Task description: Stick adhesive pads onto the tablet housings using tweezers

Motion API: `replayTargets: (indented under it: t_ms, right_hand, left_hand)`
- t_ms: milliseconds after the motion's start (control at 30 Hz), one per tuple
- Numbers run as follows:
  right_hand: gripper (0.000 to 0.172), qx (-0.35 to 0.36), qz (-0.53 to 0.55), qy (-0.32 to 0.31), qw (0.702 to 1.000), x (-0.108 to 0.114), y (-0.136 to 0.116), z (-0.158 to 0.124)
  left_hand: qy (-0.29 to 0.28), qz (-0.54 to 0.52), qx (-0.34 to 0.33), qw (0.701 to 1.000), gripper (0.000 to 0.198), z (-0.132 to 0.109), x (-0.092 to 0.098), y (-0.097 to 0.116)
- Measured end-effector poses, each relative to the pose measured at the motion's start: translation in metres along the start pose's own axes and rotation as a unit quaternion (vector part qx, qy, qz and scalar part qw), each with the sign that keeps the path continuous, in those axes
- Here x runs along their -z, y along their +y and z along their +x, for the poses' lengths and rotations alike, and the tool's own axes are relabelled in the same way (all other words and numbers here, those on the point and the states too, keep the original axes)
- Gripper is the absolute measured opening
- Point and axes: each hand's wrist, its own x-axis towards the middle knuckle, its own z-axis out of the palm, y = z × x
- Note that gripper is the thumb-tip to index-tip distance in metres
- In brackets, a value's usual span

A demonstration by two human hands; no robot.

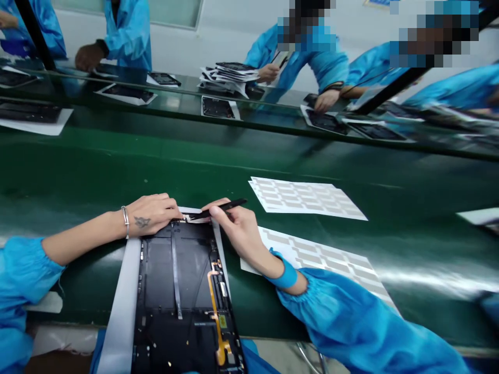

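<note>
A black tablet chassis (179,291) lies open on the green belt, with an orange flex cable (217,317) along its right side and a thin grey strip (176,275) running down its middle. A white liner (123,306) borders its left edge. My left hand (150,215), wearing a silver bangle, rests its fingers on the chassis's far edge. My right hand (234,231) grips black tweezers (222,208), their tip at that same edge near my left fingers. What the tip touches is hidden.
Two white sheets of grey die-cut labels (306,197) lie right of the chassis, one (319,259) under my right forearm. Beyond the green belt (249,156), a glass-topped shelf (187,98) carries more panels. Co-workers in blue smocks (307,62) handle panels across it.
</note>
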Motion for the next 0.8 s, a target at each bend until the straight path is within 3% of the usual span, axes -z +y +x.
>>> replayTargets:
  t_ms: [133, 267, 800]
  right_hand:
    - [0.045, -0.073, 0.016, 0.051, 0.996, 0.017, 0.011, -0.001]
    - [0.045, -0.096, 0.024, 0.046, 0.994, 0.025, 0.021, -0.006]
    - [0.044, -0.144, 0.097, 0.069, 0.982, 0.020, 0.017, -0.004]
  left_hand:
    - [-0.008, 0.068, 0.002, 0.998, 0.028, 0.004, 0.000, 0.008]
    - [0.004, 0.086, -0.015, 0.996, 0.033, 0.005, -0.004, 0.011]
    - [-0.020, 0.090, -0.014, 0.996, 0.036, 0.004, -0.001, 0.009]
